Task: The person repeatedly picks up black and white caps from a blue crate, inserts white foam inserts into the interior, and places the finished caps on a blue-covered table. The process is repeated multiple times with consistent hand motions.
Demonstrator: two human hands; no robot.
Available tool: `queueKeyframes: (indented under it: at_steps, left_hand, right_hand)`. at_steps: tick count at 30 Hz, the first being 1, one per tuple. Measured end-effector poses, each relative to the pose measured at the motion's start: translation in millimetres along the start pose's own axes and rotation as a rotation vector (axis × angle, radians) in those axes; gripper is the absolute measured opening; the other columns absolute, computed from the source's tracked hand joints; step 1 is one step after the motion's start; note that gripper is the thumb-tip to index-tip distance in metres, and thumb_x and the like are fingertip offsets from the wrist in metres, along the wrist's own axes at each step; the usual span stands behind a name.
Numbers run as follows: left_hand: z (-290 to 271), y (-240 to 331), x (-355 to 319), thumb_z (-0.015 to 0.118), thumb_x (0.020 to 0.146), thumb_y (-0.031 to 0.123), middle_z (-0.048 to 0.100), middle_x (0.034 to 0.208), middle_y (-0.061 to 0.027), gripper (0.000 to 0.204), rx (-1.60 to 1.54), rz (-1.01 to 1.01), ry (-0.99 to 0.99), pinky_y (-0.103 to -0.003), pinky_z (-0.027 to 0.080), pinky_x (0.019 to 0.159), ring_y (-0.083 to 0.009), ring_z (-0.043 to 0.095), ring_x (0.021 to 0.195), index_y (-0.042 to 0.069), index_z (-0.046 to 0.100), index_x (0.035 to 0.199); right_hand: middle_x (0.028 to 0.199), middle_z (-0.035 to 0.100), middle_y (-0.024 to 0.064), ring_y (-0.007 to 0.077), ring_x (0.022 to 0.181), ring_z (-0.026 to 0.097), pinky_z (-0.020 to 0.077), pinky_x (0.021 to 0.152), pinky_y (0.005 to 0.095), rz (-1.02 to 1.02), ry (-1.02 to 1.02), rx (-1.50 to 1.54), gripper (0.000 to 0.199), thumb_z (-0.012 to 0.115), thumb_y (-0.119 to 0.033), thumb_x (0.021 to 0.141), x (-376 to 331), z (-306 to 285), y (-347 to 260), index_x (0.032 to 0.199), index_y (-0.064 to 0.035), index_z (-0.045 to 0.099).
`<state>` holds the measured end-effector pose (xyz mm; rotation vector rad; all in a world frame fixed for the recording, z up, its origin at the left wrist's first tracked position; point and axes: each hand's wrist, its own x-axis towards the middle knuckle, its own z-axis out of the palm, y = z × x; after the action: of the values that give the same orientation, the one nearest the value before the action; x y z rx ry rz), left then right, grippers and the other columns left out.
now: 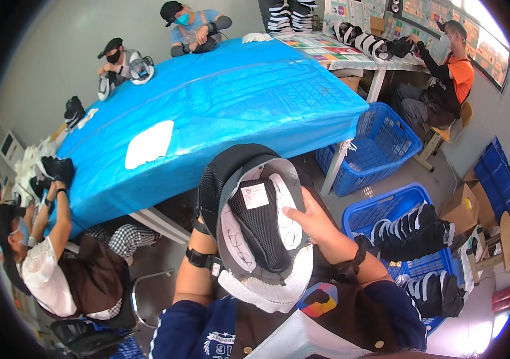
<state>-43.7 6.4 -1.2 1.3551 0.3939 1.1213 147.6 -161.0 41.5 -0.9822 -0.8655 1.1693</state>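
Note:
Upside down in front of my chest is a black helmet with a short brim [240, 157], its lining facing me. Inside it lie a black mesh pad [261, 230] with a white label [254, 195], and white pads along both sides. A rough whitish edge [273, 284] shows at the end nearest me. My right hand [319, 222] grips the helmet's right side, thumb pressed on the right white pad [289, 224]. My left hand supports the helmet from the left; its fingers are hidden behind the shell, and only the wrist and forearm [198, 239] show.
A blue-covered table [225, 102] stands ahead, with a white stack [149, 145] on it. Blue baskets [380, 200] to my right hold stacked black-and-white headgear [413, 230]. Co-workers sit at the left [57, 257], far side [120, 66] and right [446, 78]. Cardboard boxes [461, 206] stand right.

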Motion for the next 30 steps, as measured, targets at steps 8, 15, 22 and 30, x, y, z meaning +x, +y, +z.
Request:
queueKeyframes:
  at_steps: [8,15,22,30]
  left_hand:
    - [-9,20,-8,0.046,0.096,0.027,0.053,0.124,-0.0168,0.036,0.145,0.054,-0.06,-0.036,0.04,0.096,-0.026,0.05,0.113,0.001,0.05,0.121]
    - [-11,43,-23,0.048,0.095,0.028,0.058,0.116,-0.0204,0.033,0.29,0.117,-0.119,-0.037,0.045,0.09,-0.0285,0.056,0.105,0.001,0.056,0.113]
    - [4,53,-13,0.051,0.093,0.03,0.062,0.108,-0.0239,0.032,0.384,0.159,-0.304,-0.037,0.05,0.083,-0.0309,0.061,0.097,0.002,0.061,0.105]
    - [13,72,-4,0.055,0.089,0.039,0.063,0.096,-0.0243,0.042,0.26,0.03,-0.699,-0.039,0.052,0.077,-0.0329,0.063,0.084,-0.002,0.064,0.084]
  right_hand:
    - [0.128,0.048,0.0106,0.0167,0.116,0.047,0.0377,0.098,0.0302,0.065,-0.104,0.015,0.061,0.06,-0.004,0.085,1,-3,5,0.138,0.0004,0.031]
    - [0.126,0.049,0.0091,0.0161,0.119,0.043,0.0329,0.101,0.0288,-0.111,-0.132,-0.096,0.053,0.058,0.003,0.083,6,-1,11,0.132,0.0001,0.038]
    - [0.117,0.051,0.0074,0.0154,0.112,0.047,0.0365,0.097,0.0288,-0.046,-0.172,-0.135,0.054,0.063,-0.001,0.081,9,-4,20,0.13,-0.0007,0.039]
    - [0.097,0.059,0.0032,0.0102,0.084,0.057,0.0477,0.069,0.0256,0.345,-0.404,0.085,0.044,0.068,-0.016,0.084,36,-11,15,0.122,-0.0018,0.051]
